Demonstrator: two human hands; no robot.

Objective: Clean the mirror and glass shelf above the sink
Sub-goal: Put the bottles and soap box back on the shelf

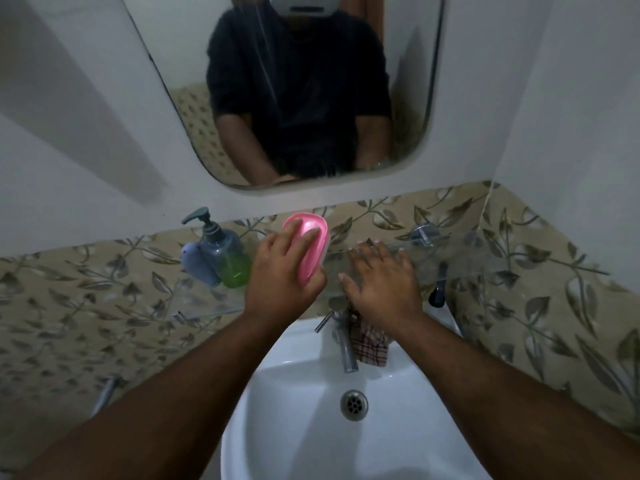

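Pink soap dish (309, 245) in left hand (281, 273) grip; right hand (378, 277) spread flat on glass shelf (462, 254).

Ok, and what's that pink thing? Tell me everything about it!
The pink soap box is an oval case of shiny, smooth plastic with rounded ends and a paler band along its side. It is tilted, its far end raised toward the wall. The left hand grips it, fingers across the top. It is at the glass shelf, right of the pump bottle. Whether it touches the shelf is unclear.
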